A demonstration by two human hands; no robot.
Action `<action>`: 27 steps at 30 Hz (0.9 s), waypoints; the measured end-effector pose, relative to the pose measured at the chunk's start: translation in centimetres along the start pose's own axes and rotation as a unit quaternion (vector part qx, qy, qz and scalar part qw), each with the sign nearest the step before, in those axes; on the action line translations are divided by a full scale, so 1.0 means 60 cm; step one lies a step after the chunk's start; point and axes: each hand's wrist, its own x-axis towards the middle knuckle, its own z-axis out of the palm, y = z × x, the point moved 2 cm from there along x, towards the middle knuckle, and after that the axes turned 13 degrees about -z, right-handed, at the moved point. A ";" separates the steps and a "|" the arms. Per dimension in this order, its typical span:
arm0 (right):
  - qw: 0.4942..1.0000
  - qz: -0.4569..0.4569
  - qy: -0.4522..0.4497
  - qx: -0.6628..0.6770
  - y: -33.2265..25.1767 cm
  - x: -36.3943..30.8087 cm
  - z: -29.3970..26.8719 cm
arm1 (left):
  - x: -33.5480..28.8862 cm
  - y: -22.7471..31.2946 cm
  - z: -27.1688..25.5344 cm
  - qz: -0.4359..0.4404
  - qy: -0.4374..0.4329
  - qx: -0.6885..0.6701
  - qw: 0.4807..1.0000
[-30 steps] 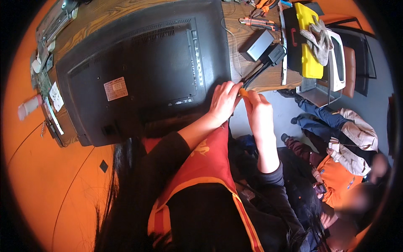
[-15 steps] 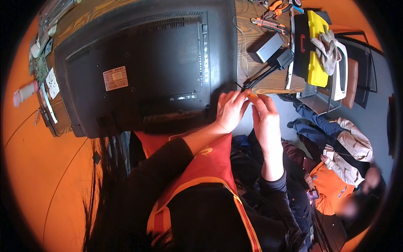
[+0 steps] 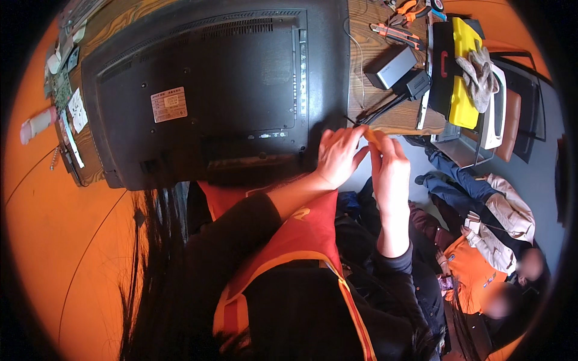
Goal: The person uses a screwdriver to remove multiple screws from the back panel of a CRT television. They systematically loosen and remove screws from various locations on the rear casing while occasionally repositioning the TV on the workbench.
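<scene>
A large black flat-screen television [image 3: 235, 90] lies face down on the wooden table, its back panel up. Just off its near right corner, my left hand [image 3: 339, 157] is closed, the thumb and fingers pinched together. My right hand [image 3: 390, 168] meets it at the fingertips, closed on a small orange-yellow thing [image 3: 372, 136] whose kind is mostly hidden. Dark cables [image 3: 380, 111] run from a black power adapter [image 3: 415, 84] toward my left fingertips. Whether my left fingers grip a cable end or the orange-yellow thing is hidden.
A grey box [image 3: 392, 67], an orange utility knife [image 3: 397, 36] and orange-handled pliers [image 3: 411, 13] lie beyond the cables. At right, a work glove [image 3: 478, 78] rests on a yellow-and-black toolbox [image 3: 462, 108]. Other people sit at lower right; circuit boards [image 3: 62, 90] lie at far left.
The table and the television have shifted slightly right in the picture, and both hands with them. My hands stay together at the fingertips with the same closed grip.
</scene>
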 end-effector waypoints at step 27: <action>0.985 0.143 -0.094 0.014 0.023 0.008 0.006 | 0.012 -0.012 0.011 -0.002 -0.034 -0.006 0.999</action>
